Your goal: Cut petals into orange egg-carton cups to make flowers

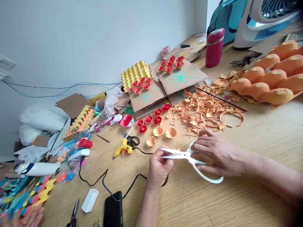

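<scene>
My right hand [219,154] grips white-handled scissors [189,156], fingers through the loops, blades pointing left and slightly apart. My left hand [159,165] is closed in a pinch on a small orange egg-carton piece [174,150] held at the blades. Just beyond my hands lie three unpainted orange paper roses [158,131] and several red paper roses [149,119]. A heap of orange carton scraps [203,112] spreads behind the scissors.
A yellow glue gun [123,147] with black cord, black scissors [133,140], a phone [113,209], cardboard sheets [181,77] bearing red roses, a yellow egg tray [135,73], orange egg trays [270,78], a magenta flask [214,47] and cluttered craft supplies [78,138] at left.
</scene>
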Demonstrator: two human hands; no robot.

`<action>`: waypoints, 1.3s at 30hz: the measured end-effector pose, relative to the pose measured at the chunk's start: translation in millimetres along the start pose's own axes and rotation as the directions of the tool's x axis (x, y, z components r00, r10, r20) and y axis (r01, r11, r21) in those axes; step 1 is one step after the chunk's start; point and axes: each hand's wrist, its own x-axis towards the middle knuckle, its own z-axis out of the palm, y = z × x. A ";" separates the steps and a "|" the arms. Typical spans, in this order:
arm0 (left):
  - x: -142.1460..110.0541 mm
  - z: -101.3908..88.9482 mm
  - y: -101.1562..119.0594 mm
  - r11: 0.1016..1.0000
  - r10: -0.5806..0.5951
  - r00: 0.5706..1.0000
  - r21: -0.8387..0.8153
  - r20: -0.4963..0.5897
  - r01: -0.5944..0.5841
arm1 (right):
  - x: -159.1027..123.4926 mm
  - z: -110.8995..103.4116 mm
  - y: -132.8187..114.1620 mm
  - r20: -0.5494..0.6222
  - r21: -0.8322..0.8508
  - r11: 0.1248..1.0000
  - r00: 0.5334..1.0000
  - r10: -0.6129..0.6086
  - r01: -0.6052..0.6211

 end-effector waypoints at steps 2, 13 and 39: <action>-0.1 -0.9 2.1 1.000 -0.019 1.000 0.022 -0.002 0.019 | -0.1 0.6 0.7 -0.008 0.008 1.000 1.000 -0.011 0.011; 0.6 -2.5 -0.9 0.993 -0.109 0.992 -0.042 0.057 0.111 | -1.4 5.4 6.4 -0.062 0.010 0.998 0.996 0.070 -0.070; -0.1 -2.4 -3.2 0.953 -0.099 0.995 -0.290 -0.019 0.089 | 2.8 -7.0 -0.5 0.022 0.043 0.992 0.993 0.120 -0.120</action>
